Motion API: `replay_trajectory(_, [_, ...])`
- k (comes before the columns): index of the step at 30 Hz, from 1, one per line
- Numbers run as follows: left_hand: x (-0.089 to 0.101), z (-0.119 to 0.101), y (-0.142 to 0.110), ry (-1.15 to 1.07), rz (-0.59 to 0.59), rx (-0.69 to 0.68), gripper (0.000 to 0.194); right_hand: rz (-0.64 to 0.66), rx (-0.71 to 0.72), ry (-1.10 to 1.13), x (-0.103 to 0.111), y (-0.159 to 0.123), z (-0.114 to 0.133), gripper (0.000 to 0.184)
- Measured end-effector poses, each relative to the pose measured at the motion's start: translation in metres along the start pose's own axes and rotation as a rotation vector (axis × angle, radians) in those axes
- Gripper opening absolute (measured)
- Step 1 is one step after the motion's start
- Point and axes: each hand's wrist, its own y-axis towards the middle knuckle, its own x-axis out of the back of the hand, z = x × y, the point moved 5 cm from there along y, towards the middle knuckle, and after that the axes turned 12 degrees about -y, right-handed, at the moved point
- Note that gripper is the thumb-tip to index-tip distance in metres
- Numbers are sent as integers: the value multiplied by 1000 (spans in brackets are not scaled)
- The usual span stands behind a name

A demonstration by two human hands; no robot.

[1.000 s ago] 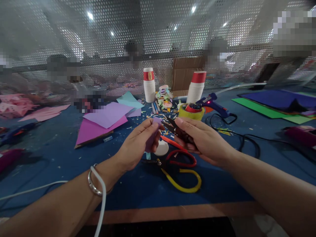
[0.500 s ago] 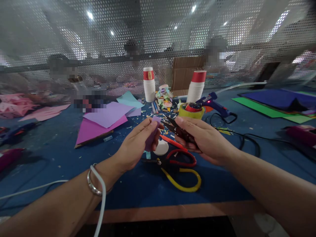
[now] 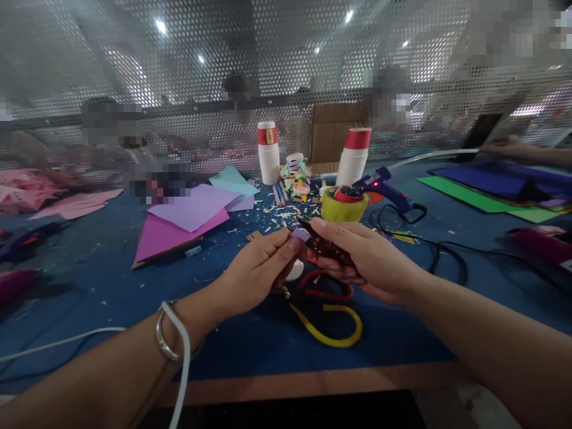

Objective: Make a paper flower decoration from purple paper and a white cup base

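My left hand (image 3: 257, 271) is closed in a pinch on a small purple paper piece (image 3: 300, 235), held above the blue table. My right hand (image 3: 364, 259) grips small dark snips (image 3: 315, 237), whose blades meet the paper piece. Both hands touch at the fingertips in the middle of the view. Beneath them on the table lie scissors with a red and a yellow handle loop (image 3: 333, 313) and a small white disc (image 3: 295, 271), partly hidden by my fingers.
Purple, pink and teal paper sheets (image 3: 187, 217) lie to the left. Two stacks of paper cups (image 3: 268, 152), a yellow tape roll (image 3: 343, 205), a blue glue gun (image 3: 384, 186) with black cable, and paper scraps sit behind. Another person's hand (image 3: 513, 146) rests far right.
My left hand turned the purple piece from upright to flatter and brought it to the snips' blades. Both hands drew together and dropped slightly.
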Motion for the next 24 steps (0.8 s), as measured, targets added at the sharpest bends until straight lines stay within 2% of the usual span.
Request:
replay_trajectory(7, [-6, -4, -4, 53, 29, -36, 38, 48, -70, 84, -4, -3, -3, 47])
replay_trajectory(15, [-5, -5, -3, 74, 30, -62, 39, 70, -31, 69, -7, -2, 0, 44])
replay_trajectory(20, [-9, -1, -4, 42, 96, -25, 38, -50, -39, 132, 1, 2, -1, 48])
replay_trajectory(24, [-5, 3, -2, 3, 39, 37, 40, -108, 30, 92, 10, 8, 0, 48])
